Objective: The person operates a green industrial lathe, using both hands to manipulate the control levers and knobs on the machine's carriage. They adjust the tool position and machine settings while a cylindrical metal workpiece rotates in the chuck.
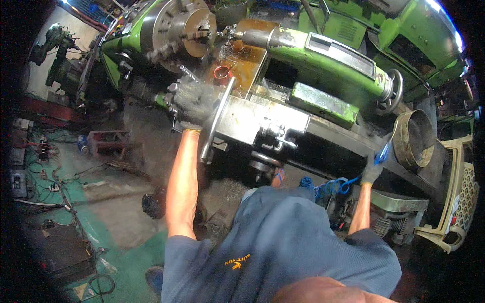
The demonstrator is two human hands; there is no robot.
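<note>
- While your gloved right hand [373,174] grips the blue air gun [384,153] near a round tan metal drum [402,144], your left hand [194,105] is at the green metal lathe [328,63].
- Left fingers: can't tell.
- Done, remaining: unclear.

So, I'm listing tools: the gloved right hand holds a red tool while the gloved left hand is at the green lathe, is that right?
No: the tool in the gloved right hand is blue, not red, as the head view shows. The gloved left hand is at the green lathe.
</note>
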